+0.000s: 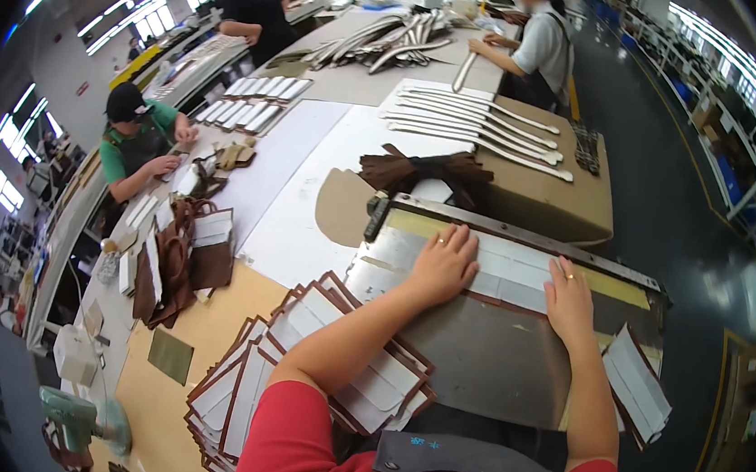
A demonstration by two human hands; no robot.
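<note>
A white-backed panel [511, 269] with brown edges lies across a flat metal board [475, 359], close to the board's raised rear bar [541, 240]. Flat on the panel's left end rests my left hand [445, 265], a ring on one finger. My right hand [569, 304] lies at its right end, fingers stretched forward, also with a ring. Neither hand grips anything. Yellowish strips [619, 289] show on the board beside the panel. Left of the board, brown-edged white panels [369, 372] are fanned in overlapping piles. A few similar panels [637, 386] stick out past its right side.
Behind the board sit a bundle of brown strips [425, 172] and a cardboard box [582, 201] with white straps [480, 123] on top. Brown leather pieces [180, 262] and a green fan [74, 416] are leftward. Co-workers [137, 135] work along the table.
</note>
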